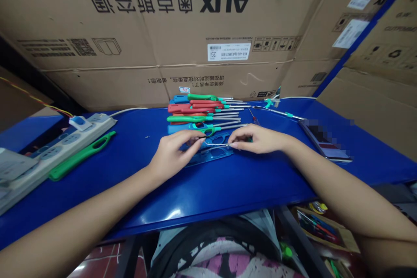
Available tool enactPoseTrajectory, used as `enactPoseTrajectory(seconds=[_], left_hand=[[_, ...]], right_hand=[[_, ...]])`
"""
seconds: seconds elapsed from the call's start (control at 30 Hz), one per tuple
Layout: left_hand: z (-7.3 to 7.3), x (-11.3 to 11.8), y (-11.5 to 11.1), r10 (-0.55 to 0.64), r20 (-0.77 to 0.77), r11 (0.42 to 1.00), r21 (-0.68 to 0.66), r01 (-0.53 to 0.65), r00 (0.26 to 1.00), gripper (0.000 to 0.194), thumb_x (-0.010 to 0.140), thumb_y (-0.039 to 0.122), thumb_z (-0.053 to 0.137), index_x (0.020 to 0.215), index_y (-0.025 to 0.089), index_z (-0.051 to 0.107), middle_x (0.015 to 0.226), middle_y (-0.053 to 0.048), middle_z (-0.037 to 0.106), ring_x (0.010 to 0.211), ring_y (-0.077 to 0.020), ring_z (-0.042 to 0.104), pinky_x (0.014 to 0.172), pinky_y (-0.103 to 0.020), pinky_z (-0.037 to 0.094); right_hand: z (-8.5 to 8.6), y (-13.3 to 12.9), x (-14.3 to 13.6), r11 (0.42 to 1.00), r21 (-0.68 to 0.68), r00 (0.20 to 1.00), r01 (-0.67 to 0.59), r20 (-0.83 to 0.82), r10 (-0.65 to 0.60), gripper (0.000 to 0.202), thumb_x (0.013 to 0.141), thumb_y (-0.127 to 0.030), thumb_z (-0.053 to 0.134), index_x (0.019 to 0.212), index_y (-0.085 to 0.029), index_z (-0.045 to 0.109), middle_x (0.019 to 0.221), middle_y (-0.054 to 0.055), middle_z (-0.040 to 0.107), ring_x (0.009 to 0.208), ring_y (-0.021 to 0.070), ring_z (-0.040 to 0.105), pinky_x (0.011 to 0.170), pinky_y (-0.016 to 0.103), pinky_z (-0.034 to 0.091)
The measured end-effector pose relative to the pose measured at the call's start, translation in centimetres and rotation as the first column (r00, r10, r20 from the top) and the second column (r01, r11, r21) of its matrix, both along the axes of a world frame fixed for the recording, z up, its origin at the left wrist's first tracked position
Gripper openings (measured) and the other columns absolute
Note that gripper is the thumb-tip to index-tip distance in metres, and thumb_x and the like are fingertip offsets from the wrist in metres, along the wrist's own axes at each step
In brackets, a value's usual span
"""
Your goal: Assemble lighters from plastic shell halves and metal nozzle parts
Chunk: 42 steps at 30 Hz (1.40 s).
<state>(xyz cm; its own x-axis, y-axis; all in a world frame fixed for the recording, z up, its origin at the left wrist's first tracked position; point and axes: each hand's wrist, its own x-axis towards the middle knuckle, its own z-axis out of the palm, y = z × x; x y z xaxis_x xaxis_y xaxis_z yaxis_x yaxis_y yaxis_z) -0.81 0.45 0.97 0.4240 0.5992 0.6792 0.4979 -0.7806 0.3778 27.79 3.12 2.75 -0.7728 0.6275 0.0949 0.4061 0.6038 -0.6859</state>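
Observation:
Thumb and fingers of my left hand are pinched on a small dark piece at one end of a thin pale wire. At the wire's other end, my right hand pinches its tip. Blue plastic shell halves lie on the table just below and between the hands. Beyond them is a stack of long-necked lighters with red, green and blue handles, metal tubes pointing right. A small screwdriver lies behind my right hand.
On the blue table, a white power strip and a green handle shell are at the left. A phone and a loose metal tube are at the right. Cardboard stands behind. An open box sits below the table.

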Motion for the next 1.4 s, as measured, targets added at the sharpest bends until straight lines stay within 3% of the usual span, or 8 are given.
enactPoseTrajectory(seconds=[0.13,0.33,0.53,0.77,0.97,1.4], left_hand=[[0.3,0.1,0.2,-0.007,0.016,0.978,-0.208,0.010,1.000,0.018,0.093,0.030,0.065,0.093,0.016,0.076,0.091,-0.004,0.079,0.079,-0.0159,0.072,0.070,-0.023,0.055],[0.6,-0.1,0.7,-0.098,-0.005,0.918,-0.385,0.089,0.995,0.025,0.094,0.035,0.062,0.099,0.016,0.078,0.097,-0.007,0.079,0.085,-0.0194,0.073,0.074,-0.027,0.057],[0.5,-0.4,1.0,-0.218,-0.123,0.933,-0.317,0.169,0.968,0.022,0.093,0.029,0.064,0.106,0.017,0.077,0.097,-0.007,0.078,0.086,-0.0183,0.072,0.078,-0.028,0.056],[0.2,-0.6,1.2,-0.246,-0.189,0.949,-0.248,0.196,0.951,0.019,0.094,0.023,0.063,0.105,0.017,0.077,0.093,-0.006,0.075,0.082,-0.0158,0.070,0.075,-0.026,0.055],[0.5,-0.6,1.2,-0.243,-0.240,0.938,-0.307,0.164,0.940,0.017,0.094,0.026,0.063,0.099,0.017,0.077,0.093,-0.006,0.074,0.080,-0.0155,0.070,0.071,-0.025,0.055],[0.6,-0.3,0.8,-0.196,-0.221,0.913,-0.396,0.096,0.955,0.019,0.090,0.032,0.066,0.089,0.018,0.079,0.087,-0.005,0.078,0.075,-0.0182,0.072,0.069,-0.029,0.057]], right_hand=[[0.5,-0.1,0.2,0.997,-0.062,0.998,-0.056,-0.010,0.055,0.028,0.093,-0.040,0.062,0.098,-0.015,0.072,0.093,0.005,0.069,0.082,0.0142,0.060,0.076,0.028,0.047],[0.7,0.3,0.9,0.981,-0.171,0.996,0.086,0.024,-0.084,0.034,0.089,-0.045,0.065,0.101,-0.014,0.067,0.085,0.003,0.066,0.070,0.0117,0.053,0.068,0.028,0.044],[0.5,0.5,1.1,0.991,-0.115,0.994,0.069,0.094,-0.059,0.028,0.086,-0.043,0.069,0.088,-0.015,0.070,0.086,0.004,0.071,0.075,0.0134,0.060,0.071,0.028,0.046],[-0.2,0.6,0.9,1.000,-0.021,0.996,0.006,0.093,-0.004,0.022,0.087,-0.038,0.069,0.087,-0.016,0.071,0.086,0.004,0.072,0.078,0.0145,0.064,0.074,0.029,0.050],[-0.6,0.8,0.7,0.995,0.091,0.996,-0.039,0.086,0.031,0.019,0.088,-0.035,0.070,0.087,-0.016,0.074,0.085,0.005,0.068,0.080,0.0152,0.061,0.074,0.028,0.048],[-0.4,0.4,0.2,0.987,0.163,0.985,-0.003,0.169,-0.025,0.019,0.087,-0.034,0.073,0.083,-0.016,0.072,0.078,0.002,0.065,0.066,0.0112,0.054,0.063,0.025,0.041]])
